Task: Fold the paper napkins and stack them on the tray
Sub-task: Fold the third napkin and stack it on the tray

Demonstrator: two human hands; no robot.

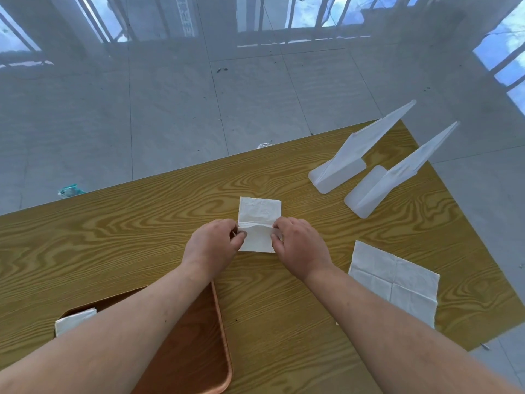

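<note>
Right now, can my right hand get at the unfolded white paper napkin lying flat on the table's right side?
Probably yes. The unfolded white paper napkin lies beside the right hand, only bare wooden table between them, but that hand is pinching the half-folded napkin and must let go.

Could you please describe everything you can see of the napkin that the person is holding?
The napkin is thin white paper, wrinkled, already folded into a narrow rectangle whose long side runs away from the person. It lies on the wooden table near its middle, with the far half flat. A raised crease runs across it at mid-height, where the left hand pinches its left edge and the right hand pinches its right edge. Nothing else touches it.
</note>
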